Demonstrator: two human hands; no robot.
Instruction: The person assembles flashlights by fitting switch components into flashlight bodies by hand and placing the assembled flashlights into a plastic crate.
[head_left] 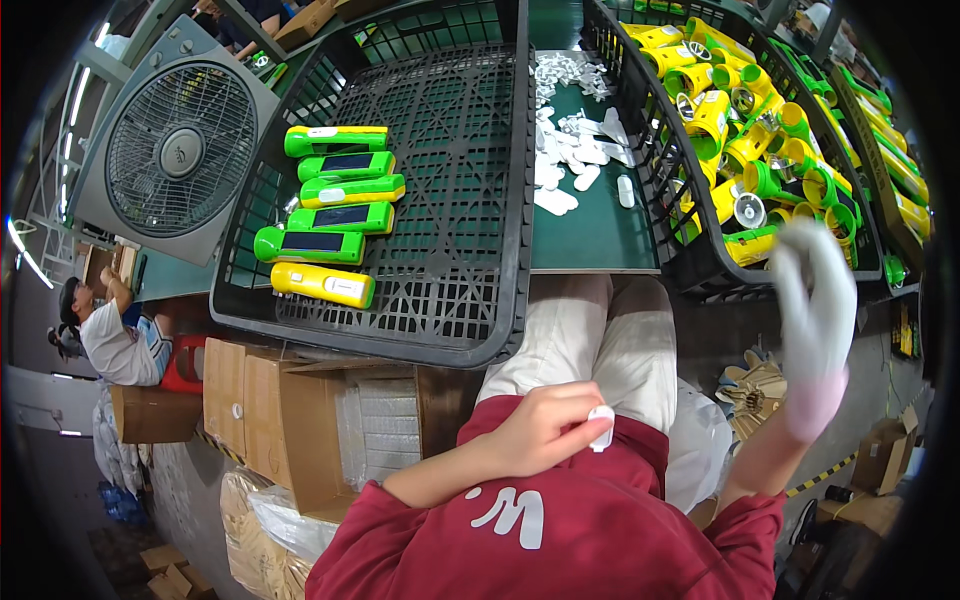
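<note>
My left hand (552,430), bare, is held in front of my red shirt. Its thumb and fingers pinch a small white plastic piece (600,428) with a rounded top. At the right, my right hand (818,300) wears a white glove and is raised at the near right corner of a black crate (708,262). Its fingers point toward the yellow and green flashlights (745,140) heaped in that crate, many with open ends. Nothing shows in the glove, and its fingers look partly apart. Whether it touches a flashlight is unclear.
Another black crate (430,340) holds several flashlights (325,285) laid in a column. Loose white plastic parts (575,150) lie between the crates on the green table (590,245). A box fan (180,150) stands left. Below are cardboard boxes (270,410); a seated person (120,345) is far left.
</note>
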